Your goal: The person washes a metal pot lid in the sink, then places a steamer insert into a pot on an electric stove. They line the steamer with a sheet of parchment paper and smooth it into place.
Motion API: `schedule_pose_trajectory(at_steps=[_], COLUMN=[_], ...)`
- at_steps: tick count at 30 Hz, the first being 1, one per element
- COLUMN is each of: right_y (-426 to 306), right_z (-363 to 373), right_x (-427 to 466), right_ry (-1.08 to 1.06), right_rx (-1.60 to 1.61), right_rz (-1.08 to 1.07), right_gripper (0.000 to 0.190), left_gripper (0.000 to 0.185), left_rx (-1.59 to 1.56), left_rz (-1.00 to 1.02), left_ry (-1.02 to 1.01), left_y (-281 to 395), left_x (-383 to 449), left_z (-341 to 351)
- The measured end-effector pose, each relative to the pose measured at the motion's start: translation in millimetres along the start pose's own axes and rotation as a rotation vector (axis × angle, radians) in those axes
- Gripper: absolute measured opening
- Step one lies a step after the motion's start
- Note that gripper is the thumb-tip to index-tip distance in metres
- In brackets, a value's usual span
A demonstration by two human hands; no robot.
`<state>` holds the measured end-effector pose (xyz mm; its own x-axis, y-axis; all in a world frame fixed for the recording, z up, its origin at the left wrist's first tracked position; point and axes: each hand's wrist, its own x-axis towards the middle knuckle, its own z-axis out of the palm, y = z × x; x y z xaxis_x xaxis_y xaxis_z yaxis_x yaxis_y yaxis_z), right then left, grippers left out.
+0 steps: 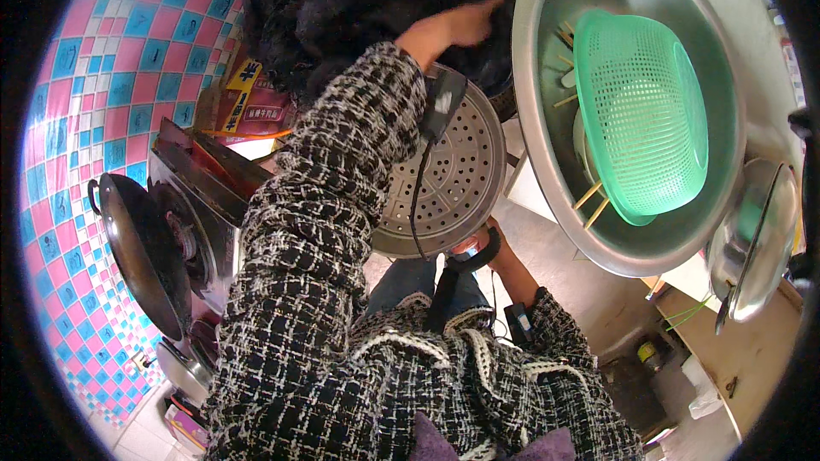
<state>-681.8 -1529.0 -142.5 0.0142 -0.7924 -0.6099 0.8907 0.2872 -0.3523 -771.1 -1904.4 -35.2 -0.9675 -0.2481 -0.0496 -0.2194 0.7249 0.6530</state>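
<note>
A round perforated metal steamer tray (458, 173) is in front of me, below my left forearm. My right hand (477, 243) grips its near rim, partly hidden by a curved black band (477, 259). My left hand (451, 29) reaches past the far side of the tray, over dark fluffy material (359, 6) that looks like fabric or fur. That hand is blurred, and whether its fingers hold anything cannot be made out. A black device with a cable (444, 102) is strapped at my left wrist; another (517, 323) is near my right wrist.
At right stands a large steel basin (631, 259) containing a green plastic colander (647, 121) and chopsticks (596, 205). A lidded metal pot (756, 243) is beyond it. On the left are a black wok (144, 256), a gas stove (221, 256), a printed package (256, 105) and a tiled wall (128, 89).
</note>
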Motion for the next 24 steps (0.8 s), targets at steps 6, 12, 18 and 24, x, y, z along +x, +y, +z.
schedule_pose_trajectory(at_steps=[6, 12, 18, 24], right_y=[-5, 72, 222, 324], right_z=[-39, -51, -97, -70], right_x=[25, 2, -84, -144], right_ry=[-0.076, -0.067, -0.024, -0.017], right_rx=[0.044, 0.007, 0.195, 0.007], right_rz=[0.068, -0.004, 0.072, 0.037], right_gripper=[0.045, 0.044, 0.048, 0.049], left_gripper=[0.065, 0.042, 0.028, 0.026], left_rx=[0.541, 0.191, -0.652, -0.969], left_rz=[-0.363, -0.097, -0.264, -0.53], left_ry=[-0.04, 0.485, 0.783, 0.514], left_y=[14, 53, 163, 167], left_x=[22, -90, -359, -606], left_z=[-16, -62, 19, 124])
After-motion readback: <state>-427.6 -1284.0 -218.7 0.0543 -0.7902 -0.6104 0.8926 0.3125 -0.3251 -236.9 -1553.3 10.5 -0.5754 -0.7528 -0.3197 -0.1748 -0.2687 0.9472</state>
